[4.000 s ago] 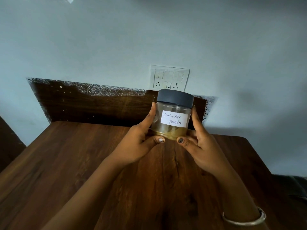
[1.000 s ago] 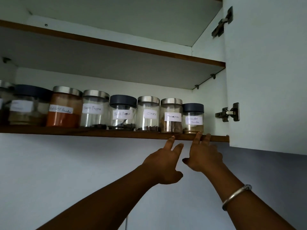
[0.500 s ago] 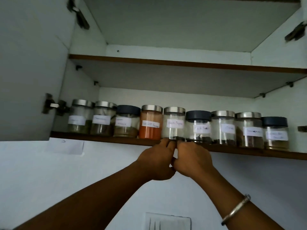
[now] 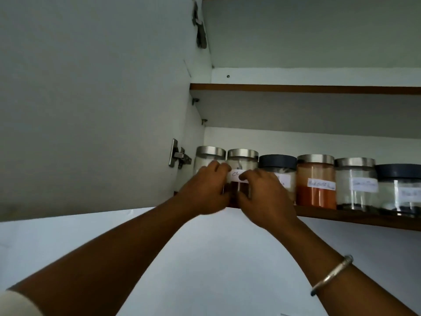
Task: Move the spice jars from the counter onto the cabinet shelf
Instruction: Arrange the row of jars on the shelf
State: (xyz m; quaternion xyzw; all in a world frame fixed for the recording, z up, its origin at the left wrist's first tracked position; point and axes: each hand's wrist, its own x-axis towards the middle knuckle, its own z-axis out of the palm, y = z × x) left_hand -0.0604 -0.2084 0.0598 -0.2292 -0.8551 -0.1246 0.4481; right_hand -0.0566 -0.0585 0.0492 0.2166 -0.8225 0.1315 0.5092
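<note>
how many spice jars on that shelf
6 on the shelf, left to right: first silver-lidded jar, second silver-lidded jar between left hand and right hand, dark-lidded jar, orange jar, clear jar, cropped jar at the right edge. More may be offscreen.

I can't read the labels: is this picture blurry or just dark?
Head view: dim, even light; the left hand and right hand, gripping a jar, are motion-smeared; the labels are soft, mostly unreadable; the lids show faint sheen.

The second jar (image 4: 242, 156) from the left on the shelf (image 4: 341, 216) is held between the left hand (image 4: 205, 190) and the right hand (image 4: 264, 197). The orange jar (image 4: 315, 190) is positioned two places rightward.
</note>
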